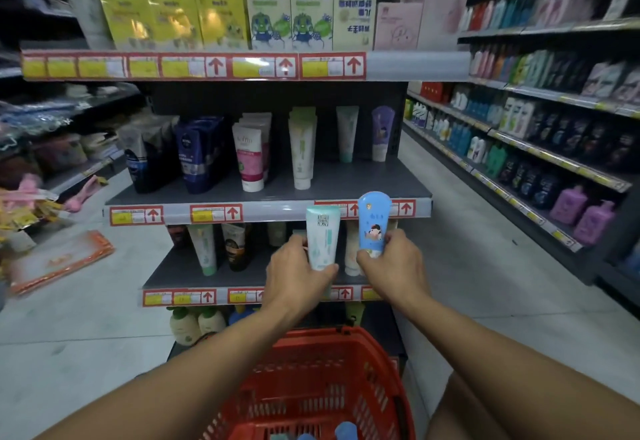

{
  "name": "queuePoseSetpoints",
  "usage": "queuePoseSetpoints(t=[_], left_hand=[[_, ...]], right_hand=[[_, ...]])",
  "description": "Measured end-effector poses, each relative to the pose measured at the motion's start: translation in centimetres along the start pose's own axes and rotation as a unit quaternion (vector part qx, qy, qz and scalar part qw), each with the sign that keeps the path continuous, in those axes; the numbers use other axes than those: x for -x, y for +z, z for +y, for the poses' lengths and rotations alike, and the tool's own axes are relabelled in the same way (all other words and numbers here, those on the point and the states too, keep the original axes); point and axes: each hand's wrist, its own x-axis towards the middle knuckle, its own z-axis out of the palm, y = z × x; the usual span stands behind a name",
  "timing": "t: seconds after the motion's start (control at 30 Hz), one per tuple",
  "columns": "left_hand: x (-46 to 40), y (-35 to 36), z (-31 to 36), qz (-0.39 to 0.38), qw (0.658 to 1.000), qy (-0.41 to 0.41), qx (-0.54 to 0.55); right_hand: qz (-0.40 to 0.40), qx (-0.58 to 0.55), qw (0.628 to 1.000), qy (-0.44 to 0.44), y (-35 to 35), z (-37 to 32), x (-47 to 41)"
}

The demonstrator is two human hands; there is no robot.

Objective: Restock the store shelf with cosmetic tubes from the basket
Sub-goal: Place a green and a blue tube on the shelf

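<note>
My left hand (296, 275) grips a pale mint-green tube (322, 237), held upright with its cap down. My right hand (394, 263) grips a blue tube (374, 221) with a cartoon picture, also upright. Both tubes are raised in front of the price strip of the middle shelf (346, 183). On that shelf stand dark blue tubes, pink-and-white tubes, white-green tubes and one purple tube (382, 133). The red basket (322, 380) sits below my arms, with a few blue tube ends showing at its bottom edge.
A lower shelf (194, 277) holds a few tubes on its left. The top shelf (242, 65) carries yellow and white boxes. A long aisle rack (540, 149) of bottles runs along the right. Orange packets (59, 259) lie on the floor at left.
</note>
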Motion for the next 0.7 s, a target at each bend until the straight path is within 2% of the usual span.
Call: queuePoseSetpoints(t=[0.3, 0.7], left_hand=[[-5.6, -1.1, 5.5, 0.029, 0.997, 0.042, 0.052], [-13.1, 0.8, 9.8, 0.055, 0.995, 0.057, 0.057]], right_hand=[[0.05, -0.016, 0.998, -0.022, -2.2, -2.9, -5.0], [0.091, -0.03, 0.994, -0.045, -4.1, -3.9, -13.2]])
